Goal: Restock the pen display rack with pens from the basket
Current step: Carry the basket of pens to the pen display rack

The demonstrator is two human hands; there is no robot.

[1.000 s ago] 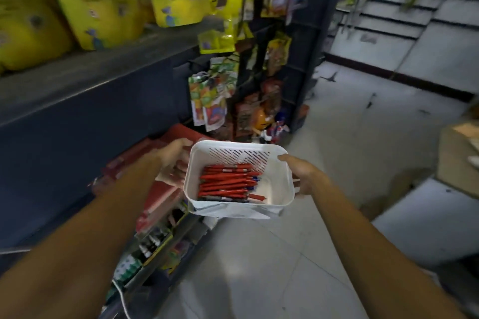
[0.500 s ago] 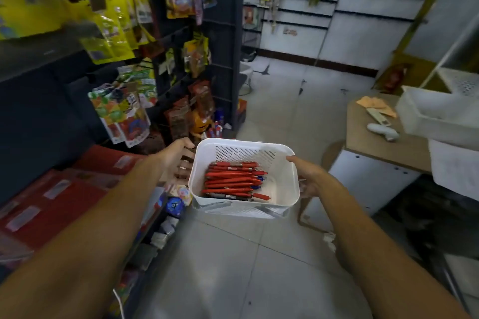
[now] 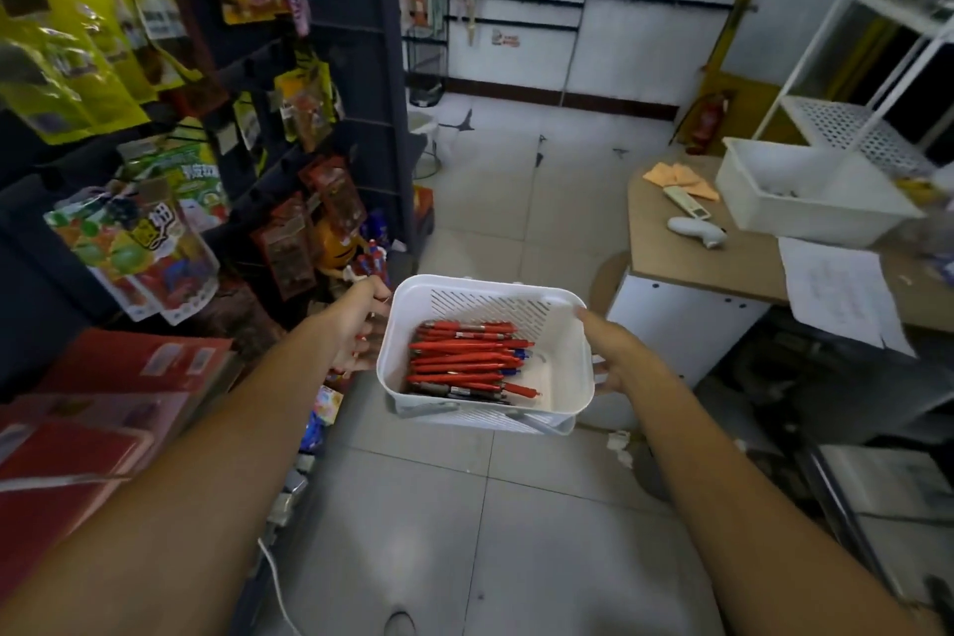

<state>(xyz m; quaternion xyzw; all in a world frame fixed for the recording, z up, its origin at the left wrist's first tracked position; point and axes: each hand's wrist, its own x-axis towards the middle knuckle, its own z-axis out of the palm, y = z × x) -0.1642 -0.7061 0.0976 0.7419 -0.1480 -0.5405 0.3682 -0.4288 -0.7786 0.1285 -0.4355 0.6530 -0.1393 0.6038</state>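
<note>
Carrying the white slotted plastic basket (image 3: 485,280) level over the grey tiled floor (image 3: 464,522), with left hand (image 3: 361,328) curled round its left wall and right hand (image 3: 617,351) clasped on its right rim, seemingly to keep the loose red plastic pens (image 3: 464,361) lying flat inside from spilling; no pen rack discernible yet.

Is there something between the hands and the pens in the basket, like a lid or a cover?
Nothing visible. The basket is open on top and the red pens lie uncovered. But the left hand and right hand both hold its sides.
</note>
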